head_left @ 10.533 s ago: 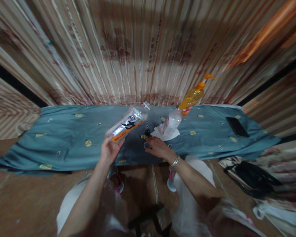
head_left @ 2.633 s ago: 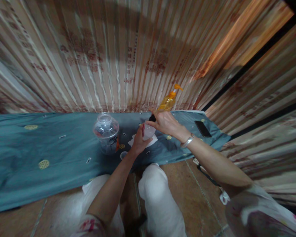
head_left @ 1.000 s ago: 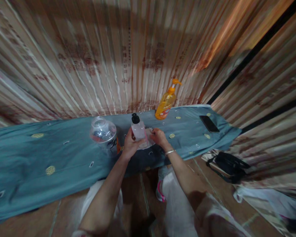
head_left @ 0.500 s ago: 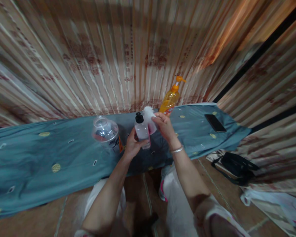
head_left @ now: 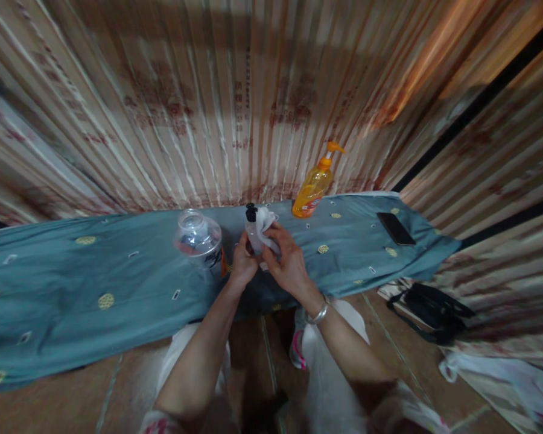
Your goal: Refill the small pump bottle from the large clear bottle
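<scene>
Low over the middle of the cloth-covered table, my left hand is closed around a small clear bottle with a black flip cap, whose lid stands up. My right hand presses a white cloth against the bottle's right side, near the shoulder. Fingers and cloth hide much of the bottle's body. To the left of my hands stands a large clear plastic jug with dark lettering low on its side. An orange pump bottle stands beyond my right hand.
A blue-green patterned cloth covers the long narrow table. A black phone lies toward its right end. Pleated curtains hang close behind the table and along the right. On the floor at right is a black bag.
My right hand has moved left and down, bringing the white cloth from beside the bottle onto its side. My left hand keeps holding the bottle. The view has shifted slightly.
</scene>
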The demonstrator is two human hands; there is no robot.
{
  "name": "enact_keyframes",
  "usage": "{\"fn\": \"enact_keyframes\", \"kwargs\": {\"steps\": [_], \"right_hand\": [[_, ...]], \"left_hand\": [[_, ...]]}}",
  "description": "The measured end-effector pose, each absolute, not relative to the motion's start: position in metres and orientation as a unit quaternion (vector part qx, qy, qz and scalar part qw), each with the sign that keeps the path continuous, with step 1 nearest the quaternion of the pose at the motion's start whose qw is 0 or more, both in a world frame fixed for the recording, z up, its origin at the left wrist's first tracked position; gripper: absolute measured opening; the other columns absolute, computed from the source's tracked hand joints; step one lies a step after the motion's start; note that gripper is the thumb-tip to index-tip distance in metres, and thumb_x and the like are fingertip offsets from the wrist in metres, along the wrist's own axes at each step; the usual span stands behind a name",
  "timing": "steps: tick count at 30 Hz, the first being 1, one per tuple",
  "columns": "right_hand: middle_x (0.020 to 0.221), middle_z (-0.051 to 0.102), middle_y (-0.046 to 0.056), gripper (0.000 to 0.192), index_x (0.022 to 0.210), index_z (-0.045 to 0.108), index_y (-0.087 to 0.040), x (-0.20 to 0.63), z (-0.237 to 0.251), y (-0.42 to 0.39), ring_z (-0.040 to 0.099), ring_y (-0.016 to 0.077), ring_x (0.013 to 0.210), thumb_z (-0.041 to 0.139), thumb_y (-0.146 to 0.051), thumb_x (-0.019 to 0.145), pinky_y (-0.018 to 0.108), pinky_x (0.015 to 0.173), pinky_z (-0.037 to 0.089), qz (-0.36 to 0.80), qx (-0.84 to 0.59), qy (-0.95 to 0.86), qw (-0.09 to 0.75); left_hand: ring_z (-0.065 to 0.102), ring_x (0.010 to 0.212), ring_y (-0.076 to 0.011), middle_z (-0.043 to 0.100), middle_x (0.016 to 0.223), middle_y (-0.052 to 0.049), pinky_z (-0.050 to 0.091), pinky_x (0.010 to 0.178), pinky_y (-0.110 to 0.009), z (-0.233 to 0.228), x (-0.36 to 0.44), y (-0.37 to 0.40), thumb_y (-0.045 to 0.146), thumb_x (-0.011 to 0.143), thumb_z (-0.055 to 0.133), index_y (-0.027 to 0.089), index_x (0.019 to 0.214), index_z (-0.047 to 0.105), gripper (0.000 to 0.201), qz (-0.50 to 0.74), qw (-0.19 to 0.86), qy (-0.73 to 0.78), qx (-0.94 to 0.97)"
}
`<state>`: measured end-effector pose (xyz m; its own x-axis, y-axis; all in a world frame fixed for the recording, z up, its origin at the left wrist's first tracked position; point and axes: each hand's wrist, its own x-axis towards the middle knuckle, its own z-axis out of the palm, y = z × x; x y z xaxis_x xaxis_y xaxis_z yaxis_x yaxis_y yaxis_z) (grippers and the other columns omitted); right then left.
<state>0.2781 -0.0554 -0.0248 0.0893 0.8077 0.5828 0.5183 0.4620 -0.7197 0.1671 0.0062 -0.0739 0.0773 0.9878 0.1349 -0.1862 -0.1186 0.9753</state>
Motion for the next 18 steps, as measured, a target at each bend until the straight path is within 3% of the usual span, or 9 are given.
{"fn": "enact_keyframes", "kwargs": {"steps": [2, 5, 9, 14, 18], "right_hand": [[0.139, 0.061, 0.015, 0.035, 0.123, 0.06, -0.02, 0.281, -0.028, -0.052, 0.057, 0.0263, 0.13, 0.056, -0.032, 0.09, 0.044, 0.109, 0.045, 0.144, -0.501, -0.65, 0.554], [0.121, 0.07, 0.01, 0.038, 0.124, 0.061, -0.02, 0.296, -0.026, -0.036, 0.066, 0.0238, 0.106, 0.056, -0.032, 0.088, 0.038, 0.093, 0.052, 0.203, -0.503, -0.622, 0.565], [0.086, 0.071, -0.001, 0.027, 0.103, 0.07, -0.021, 0.319, -0.014, -0.003, 0.06, 0.0169, 0.075, 0.06, -0.035, 0.081, 0.029, 0.071, 0.049, 0.34, -0.466, -0.611, 0.543], [0.076, 0.069, -0.003, 0.021, 0.084, 0.072, -0.02, 0.329, -0.012, 0.032, 0.058, 0.0149, 0.072, 0.067, -0.034, 0.069, 0.026, 0.069, 0.045, 0.512, -0.438, -0.547, 0.497], [0.067, 0.066, -0.004, 0.015, 0.066, 0.066, -0.021, 0.328, -0.031, 0.037, 0.054, 0.013, 0.065, 0.07, -0.035, 0.067, 0.025, 0.063, 0.043, 0.55, -0.46, -0.516, 0.469]], "left_hand": [[0.069, 0.086, -0.0224, 0.073, 0.099, -0.007, 0.054, 0.079, -0.034, -0.073, 0.167, 0.005, 0.028, 0.05, 0.084, 0.017, 0.11, 0.062, 0.065, 0.544, 0.534, 0.396, 0.512], [0.068, 0.082, -0.0213, 0.073, 0.095, -0.005, 0.054, 0.076, -0.034, -0.07, 0.167, 0.002, 0.026, 0.051, 0.082, 0.018, 0.112, 0.062, 0.066, 0.527, 0.535, 0.399, 0.526], [0.066, 0.085, -0.023, 0.072, 0.091, -0.002, 0.053, 0.079, -0.036, -0.067, 0.165, -0.003, 0.019, 0.048, 0.081, 0.018, 0.108, 0.065, 0.062, 0.505, 0.523, 0.409, 0.551], [0.065, 0.096, -0.0279, 0.071, 0.097, -0.004, 0.05, 0.09, -0.043, -0.069, 0.162, -0.002, 0.021, 0.046, 0.083, 0.017, 0.105, 0.066, 0.061, 0.494, 0.495, 0.432, 0.569], [0.062, 0.105, -0.0303, 0.068, 0.106, -0.007, 0.046, 0.097, -0.046, -0.072, 0.156, -0.001, 0.023, 0.041, 0.088, 0.018, 0.103, 0.066, 0.066, 0.5, 0.46, 0.453, 0.577]]}}
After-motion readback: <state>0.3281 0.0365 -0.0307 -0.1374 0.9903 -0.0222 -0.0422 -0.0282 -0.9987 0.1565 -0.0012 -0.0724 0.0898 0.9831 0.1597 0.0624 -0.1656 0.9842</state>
